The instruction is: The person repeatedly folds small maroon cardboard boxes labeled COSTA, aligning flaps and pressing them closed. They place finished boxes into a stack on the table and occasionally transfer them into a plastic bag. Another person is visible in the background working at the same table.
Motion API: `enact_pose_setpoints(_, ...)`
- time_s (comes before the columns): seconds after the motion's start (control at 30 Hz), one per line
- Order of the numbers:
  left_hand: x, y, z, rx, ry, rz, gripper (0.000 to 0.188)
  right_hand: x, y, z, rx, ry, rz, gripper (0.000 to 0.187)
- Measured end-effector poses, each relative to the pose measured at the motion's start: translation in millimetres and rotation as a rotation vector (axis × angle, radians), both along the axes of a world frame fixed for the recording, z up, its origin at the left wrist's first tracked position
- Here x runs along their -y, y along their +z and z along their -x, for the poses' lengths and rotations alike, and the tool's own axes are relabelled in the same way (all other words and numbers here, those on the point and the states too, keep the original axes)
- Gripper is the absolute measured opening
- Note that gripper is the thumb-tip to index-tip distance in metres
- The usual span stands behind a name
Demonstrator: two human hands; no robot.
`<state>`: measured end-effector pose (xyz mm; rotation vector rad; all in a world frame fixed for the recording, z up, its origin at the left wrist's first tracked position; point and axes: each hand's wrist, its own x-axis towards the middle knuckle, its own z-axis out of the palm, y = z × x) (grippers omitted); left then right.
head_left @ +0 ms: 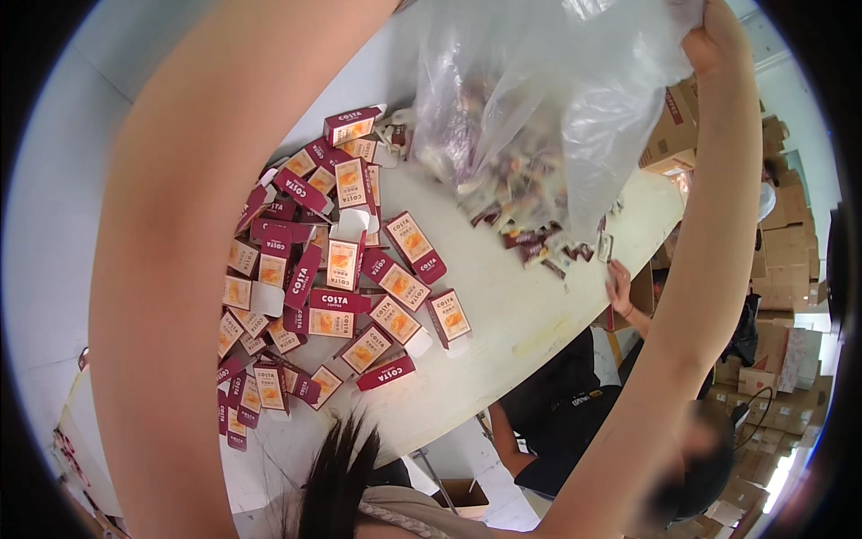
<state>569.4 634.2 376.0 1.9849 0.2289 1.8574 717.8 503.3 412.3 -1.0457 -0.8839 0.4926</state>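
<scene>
High at the upper right, my right hand (711,40) is closed on the edge of a large clear plastic bag (593,99). My left forearm rises along the left side and leaves over the top edge, so the left hand is out of the picture. The bag hangs over the far part of a pale table (503,359). Small dark red and cream sachets (530,242) lie under and below its lower edge; others show blurred through the plastic. A heap of small maroon and cream boxes (346,260), several with flaps up, covers the table's left part.
A co-worker's hand (619,288) is at the table's right edge beside the sachets; that person, in dark clothes (575,431), is at the lower right. Stacked brown cartons (772,359) fill the right side. A small open carton (465,496) stands below the table's front edge.
</scene>
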Motion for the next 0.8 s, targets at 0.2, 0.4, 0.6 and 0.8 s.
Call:
enact_pose_setpoints(0.2,76,18,44,-0.249,-0.191,-0.390,0.037,23,18,73,0.333,0.389,-0.172,0.047)
enact_pose_setpoints(0.4,89,-1,234,-0.672,0.012,0.100,0.045,71,-74,161,1.166,-0.154,-0.365,0.099)
enact_pose_setpoints(0.6,197,-108,449,-0.604,0.077,0.853,0.054,72,-194,347,0.248,0.523,0.068,0.075)
enact_pose_setpoints(0.8,364,-247,545,-0.154,0.000,1.447,0.058,156,-291,491,0.064,0.924,0.320,0.069)
